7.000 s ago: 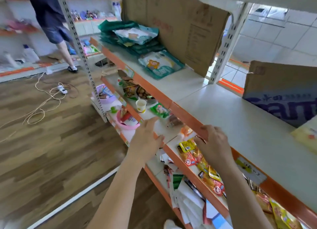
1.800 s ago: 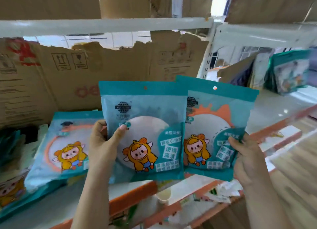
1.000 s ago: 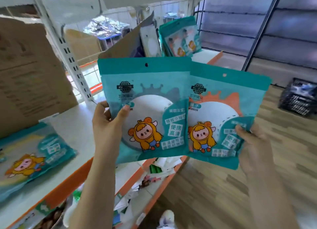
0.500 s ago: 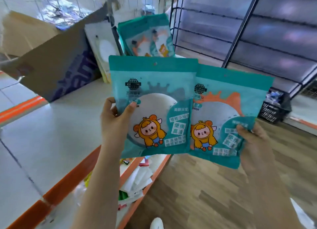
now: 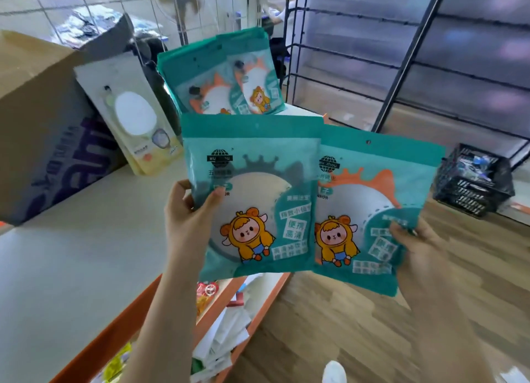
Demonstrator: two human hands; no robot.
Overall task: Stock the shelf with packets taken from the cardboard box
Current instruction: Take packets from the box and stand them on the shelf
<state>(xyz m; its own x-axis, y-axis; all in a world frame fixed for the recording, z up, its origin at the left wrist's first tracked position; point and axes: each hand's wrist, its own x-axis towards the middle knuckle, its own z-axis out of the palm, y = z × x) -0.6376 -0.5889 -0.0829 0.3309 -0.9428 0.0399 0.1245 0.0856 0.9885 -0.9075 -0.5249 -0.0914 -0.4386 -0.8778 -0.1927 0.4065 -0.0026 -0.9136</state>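
Note:
My left hand grips a teal packet with a grey crown print by its left edge. My right hand pinches a second teal packet with an orange crown print at its lower right. Both packets are upright in the air, side by side and overlapping, above the front edge of the white shelf. Behind them several matching teal packets stand upright at the shelf's far end. A cardboard box with purple lettering lies on the shelf at the left.
Pale yellow packets lean against the box. The shelf has an orange front edge, with a lower shelf of mixed goods beneath. A black crate sits on the wooden floor at the right, beside dark wire racking.
The view has swung right along the shelf and closer to the standing teal packets. Both hands keep the same hold on the two packets.

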